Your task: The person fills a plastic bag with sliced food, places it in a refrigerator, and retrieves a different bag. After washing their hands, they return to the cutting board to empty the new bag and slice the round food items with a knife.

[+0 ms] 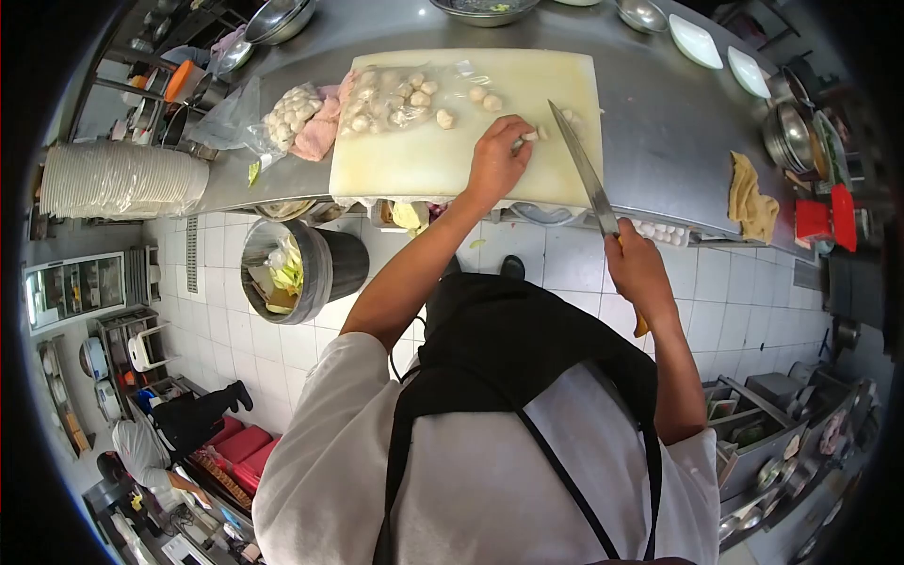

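Note:
My right hand grips the handle of a long kitchen knife, its blade pointing away over the right side of the cutting board. On the board, my left hand has its fingers curled on a pale ball, which may be a fish ball or a mushroom. Small cut pieces lie close to the blade. Several loose pale balls rest beyond my left hand. More fill a clear plastic bag on the board's left part.
Left of the board lie another bag of pale balls and a pink cloth-like item. A stack of wrapped containers stands farther left. A bin with scraps is below. A tan cloth lies right; another person works lower left.

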The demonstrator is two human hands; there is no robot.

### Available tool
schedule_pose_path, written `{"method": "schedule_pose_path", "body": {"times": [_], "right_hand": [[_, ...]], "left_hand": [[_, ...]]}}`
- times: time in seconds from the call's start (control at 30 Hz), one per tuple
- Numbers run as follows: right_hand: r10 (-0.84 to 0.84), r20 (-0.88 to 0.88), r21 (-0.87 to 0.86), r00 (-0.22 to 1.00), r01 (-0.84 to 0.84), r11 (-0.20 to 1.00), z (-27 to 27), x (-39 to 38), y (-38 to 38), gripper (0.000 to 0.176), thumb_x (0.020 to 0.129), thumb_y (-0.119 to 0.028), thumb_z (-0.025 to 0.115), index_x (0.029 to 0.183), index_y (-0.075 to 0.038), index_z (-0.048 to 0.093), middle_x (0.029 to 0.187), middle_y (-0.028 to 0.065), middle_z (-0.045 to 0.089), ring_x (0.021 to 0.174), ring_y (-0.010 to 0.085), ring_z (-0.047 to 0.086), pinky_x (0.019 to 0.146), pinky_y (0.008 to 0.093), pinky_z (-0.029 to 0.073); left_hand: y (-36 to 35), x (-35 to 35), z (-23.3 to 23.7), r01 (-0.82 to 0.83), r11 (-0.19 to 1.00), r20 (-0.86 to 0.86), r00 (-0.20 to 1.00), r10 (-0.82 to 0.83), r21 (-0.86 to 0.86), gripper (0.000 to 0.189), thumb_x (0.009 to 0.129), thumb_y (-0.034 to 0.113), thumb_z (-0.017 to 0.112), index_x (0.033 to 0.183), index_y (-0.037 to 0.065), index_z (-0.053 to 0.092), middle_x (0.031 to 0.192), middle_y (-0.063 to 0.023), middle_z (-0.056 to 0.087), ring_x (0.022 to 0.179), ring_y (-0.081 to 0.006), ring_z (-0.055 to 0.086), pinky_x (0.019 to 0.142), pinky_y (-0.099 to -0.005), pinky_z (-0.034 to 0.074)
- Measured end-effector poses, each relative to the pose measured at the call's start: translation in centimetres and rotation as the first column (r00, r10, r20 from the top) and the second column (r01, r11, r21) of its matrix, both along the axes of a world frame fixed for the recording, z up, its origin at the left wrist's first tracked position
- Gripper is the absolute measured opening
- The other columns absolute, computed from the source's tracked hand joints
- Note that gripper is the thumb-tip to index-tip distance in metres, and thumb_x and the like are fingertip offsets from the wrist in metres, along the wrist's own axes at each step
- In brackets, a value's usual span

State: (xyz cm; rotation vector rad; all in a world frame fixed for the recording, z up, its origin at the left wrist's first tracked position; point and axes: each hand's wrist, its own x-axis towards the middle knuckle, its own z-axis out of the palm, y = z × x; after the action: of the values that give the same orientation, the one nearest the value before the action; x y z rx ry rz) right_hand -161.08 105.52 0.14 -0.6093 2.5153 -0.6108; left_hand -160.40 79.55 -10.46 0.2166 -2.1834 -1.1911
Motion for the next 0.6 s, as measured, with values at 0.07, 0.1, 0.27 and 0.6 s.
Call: {"method": "schedule_pose_path", "body": {"times": [0.07,0.1,0.27,0.6], "right_hand": [[0.012,0.005,-0.003,1.0,-0.012,1.0,1.7,0.5,-0.1,0.021,0.095,-0.018,0.048,0.107,-0.001,0.051,0.08,0.0273,0.064,0.08,0.047,0.062,0.072,0.0547,0.046],[0.02,0.006,-0.006,1.0,-0.02,1.0,2.6,0.9,-0.2,0.021,0.095,-0.018,0.048,0.107,0.0,0.051,0.079,0.0269,0.064,0.08,0.047,0.062,0.072,0.0548,0.046],[0.058,0.039,0.046,0.998,-0.06,0.997,3.4,2.8,0.6,0.02,0.095,-0.018,0.048,0.104,0.001,0.05,0.073,0.0258,0.063,0.076,0.0482,0.061,0.07,0.0552,0.046],[0.037,-0.019,0.051,0.999,-0.036,0.998,2.4,1.8,0.5,0.019,0.096,-0.016,0.049,0.102,0.001,0.05,0.072,0.0269,0.063,0.073,0.048,0.061,0.068,0.0553,0.047]], "left_hand": [[0.3,0.0,0.0,-0.001,1.0,0.01,1.0,0.001,0.014,0.024,0.079,0.003,0.071,0.103,0.002,0.068,0.108,-0.011,0.064,0.08,-0.0236,0.066,0.07,-0.0315,0.054],[0.3,0.0,0.1,-0.004,1.0,0.014,1.0,0.004,0.02,0.024,0.078,0.003,0.071,0.103,0.002,0.068,0.108,-0.011,0.064,0.08,-0.0231,0.066,0.069,-0.0313,0.054],[0.2,0.4,0.4,-0.049,0.997,0.052,0.998,0.046,0.055,0.021,0.079,0.004,0.071,0.1,0.001,0.069,0.108,-0.0114,0.065,0.081,-0.022,0.067,0.069,-0.0302,0.054],[0.4,-0.4,0.2,-0.023,0.994,0.019,1.0,0.021,0.106,0.02,0.078,0.004,0.072,0.097,-0.001,0.07,0.102,-0.0107,0.067,0.081,-0.0203,0.067,0.07,-0.0291,0.054]]}}
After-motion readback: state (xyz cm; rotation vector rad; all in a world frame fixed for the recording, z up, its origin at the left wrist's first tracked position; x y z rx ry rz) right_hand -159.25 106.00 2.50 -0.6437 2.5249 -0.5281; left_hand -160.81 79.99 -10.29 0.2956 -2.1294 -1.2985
